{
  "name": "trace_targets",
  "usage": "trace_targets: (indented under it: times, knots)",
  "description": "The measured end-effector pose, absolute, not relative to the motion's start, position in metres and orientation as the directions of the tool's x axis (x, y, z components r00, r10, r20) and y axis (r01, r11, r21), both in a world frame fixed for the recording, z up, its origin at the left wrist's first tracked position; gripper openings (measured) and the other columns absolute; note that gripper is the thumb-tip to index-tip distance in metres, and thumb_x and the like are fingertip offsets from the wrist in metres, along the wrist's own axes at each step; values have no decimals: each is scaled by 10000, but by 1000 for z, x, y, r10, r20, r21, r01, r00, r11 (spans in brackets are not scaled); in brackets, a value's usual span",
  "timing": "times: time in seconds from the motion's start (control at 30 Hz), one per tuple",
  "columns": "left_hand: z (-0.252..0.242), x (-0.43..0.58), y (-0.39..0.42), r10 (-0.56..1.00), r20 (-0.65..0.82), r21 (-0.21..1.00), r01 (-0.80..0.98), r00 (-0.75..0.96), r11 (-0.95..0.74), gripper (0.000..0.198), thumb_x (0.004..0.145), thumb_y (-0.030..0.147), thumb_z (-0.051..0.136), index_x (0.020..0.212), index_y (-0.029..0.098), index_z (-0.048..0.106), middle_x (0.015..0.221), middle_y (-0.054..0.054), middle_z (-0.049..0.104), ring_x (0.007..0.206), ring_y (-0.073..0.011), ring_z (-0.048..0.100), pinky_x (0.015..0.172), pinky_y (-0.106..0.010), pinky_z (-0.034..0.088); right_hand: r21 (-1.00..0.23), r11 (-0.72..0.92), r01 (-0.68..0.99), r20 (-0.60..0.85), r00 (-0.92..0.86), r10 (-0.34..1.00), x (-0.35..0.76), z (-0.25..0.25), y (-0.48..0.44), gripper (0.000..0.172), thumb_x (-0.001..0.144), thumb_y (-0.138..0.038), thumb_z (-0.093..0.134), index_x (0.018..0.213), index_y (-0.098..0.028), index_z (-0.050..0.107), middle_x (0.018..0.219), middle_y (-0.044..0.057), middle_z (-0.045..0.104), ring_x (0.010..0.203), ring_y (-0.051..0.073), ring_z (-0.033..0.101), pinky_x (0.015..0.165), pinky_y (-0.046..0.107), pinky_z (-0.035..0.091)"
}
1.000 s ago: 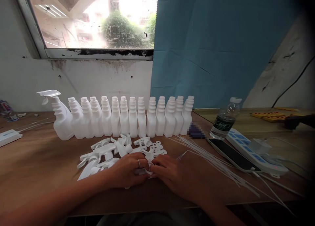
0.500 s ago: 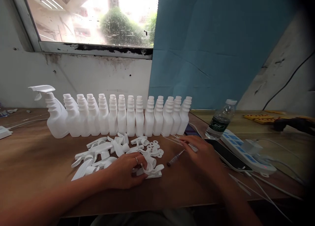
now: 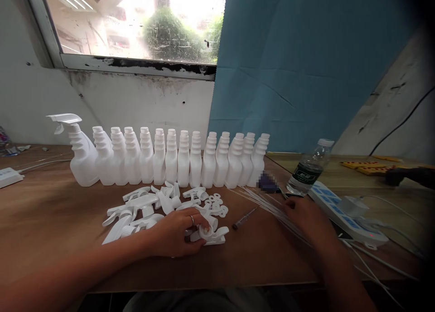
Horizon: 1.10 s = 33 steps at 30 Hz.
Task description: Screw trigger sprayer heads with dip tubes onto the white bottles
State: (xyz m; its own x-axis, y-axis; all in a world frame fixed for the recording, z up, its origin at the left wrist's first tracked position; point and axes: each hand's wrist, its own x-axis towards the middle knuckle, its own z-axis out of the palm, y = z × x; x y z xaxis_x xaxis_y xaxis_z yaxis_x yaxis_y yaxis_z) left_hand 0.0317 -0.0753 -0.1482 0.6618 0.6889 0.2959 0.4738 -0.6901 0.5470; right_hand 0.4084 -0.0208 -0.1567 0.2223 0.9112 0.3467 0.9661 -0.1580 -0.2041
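Observation:
My left hand [image 3: 183, 232], a ring on one finger, is closed round a white trigger spray head [image 3: 217, 235] lying on the table, its round collar facing up between thumb and fingers. Several more spray heads [image 3: 142, 203] are heaped beside and behind this hand. White ring washers [image 3: 215, 207] lie just beyond it. My right hand [image 3: 307, 216] is over the phone [image 3: 345, 235], covering most of it, with fingers curled in; what they hold, if anything, is hidden. Thin white tubes [image 3: 265, 203] fan out to its left. A slim screwdriver-like tool [image 3: 244, 218] rests between the hands.
A row of white bottles [image 3: 183, 162] stands along the back; the leftmost bottle [image 3: 83, 160] has a spray head on. At the right are a water bottle [image 3: 309, 169], a power strip [image 3: 360, 230] with plugs, and cables [image 3: 380, 260]. A blue sheet [image 3: 288, 67] hangs behind.
My right hand has moved right, off the thin tubes and over the phone, so more of the tubes shows. My left hand stays on the same spray head. The whole view has shifted slightly.

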Motion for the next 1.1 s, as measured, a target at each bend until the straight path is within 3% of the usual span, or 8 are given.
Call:
trace_targets:
  times: [0.1, 0.13, 0.23, 0.33, 0.53, 0.67, 0.87, 1.1]
  knots:
    - [-148, 32, -75, 699, 278, 550, 488, 659, -678, 253, 773, 256, 644, 1020, 203, 635, 935, -19, 626, 732, -129, 558, 692, -226, 451, -304, -168, 938, 416, 289, 862, 395, -132, -39, 114, 854, -227, 488, 778, -209, 570, 735, 109, 661, 705, 293, 633, 607, 364, 385]
    - [-148, 32, -75, 711, 260, 558, 499, 653, -663, 289, 770, 264, 648, 1053, 208, 626, 937, -15, 626, 728, -129, 555, 687, -229, 451, -473, -84, 877, 485, 339, 806, 386, -123, -48, 55, 861, -250, 514, 837, -221, 553, 735, 95, 655, 703, 280, 631, 626, 375, 395]
    - [-148, 33, -75, 753, 200, 614, 519, 627, -595, 458, 756, 278, 660, 1203, 232, 572, 933, -2, 627, 710, -126, 548, 663, -228, 453, -775, 490, 400, 622, 339, 706, 352, -97, -69, 95, 897, -330, 559, 970, -282, 521, 716, 20, 571, 599, 185, 583, 588, 343, 418]
    - [-148, 34, -73, 763, 186, 661, 496, 619, -564, 468, 738, 287, 676, 1195, 217, 604, 938, -13, 628, 708, -125, 548, 653, -221, 463, -801, 598, -44, 576, 219, 788, 311, -83, -79, 119, 849, -318, 646, 934, -255, 592, 604, -38, 399, 465, 95, 382, 421, 243, 246]
    - [-152, 34, -71, 712, 271, 660, 414, 648, -627, 344, 752, 289, 674, 1077, 177, 676, 966, -34, 643, 739, -128, 584, 671, -210, 482, -847, 309, -433, 402, -141, 905, 238, -92, -76, 197, 911, -453, 566, 939, -259, 564, 630, -68, 314, 432, 51, 235, 393, 181, 164]
    - [-152, 34, -71, 718, 257, 647, 436, 647, -625, 360, 751, 291, 683, 1092, 178, 677, 968, -35, 657, 744, -136, 591, 677, -217, 496, -822, 90, -562, 301, -295, 907, 211, -103, -74, 481, 873, -575, 571, 648, -204, 364, 532, -89, 182, 426, 56, 142, 387, 186, 129]
    - [-153, 33, -69, 674, 301, 633, 388, 674, -670, 399, 750, 252, 693, 1144, 199, 668, 1116, -43, 667, 995, -197, 613, 914, -278, 487, -776, -85, -625, 233, -409, 882, 197, -117, -67, 607, 830, -643, 564, 584, -214, 213, 452, -105, 132, 370, 45, 73, 339, 183, 80]
    - [-151, 34, -69, 678, 297, 641, 387, 672, -664, 313, 744, 238, 682, 1047, 161, 691, 1047, -58, 674, 932, -197, 625, 845, -270, 519, -762, -110, -638, 237, -433, 870, 191, -126, -62, 597, 815, -605, 607, 570, -213, 230, 421, -111, 152, 340, 36, 76, 311, 166, 77]
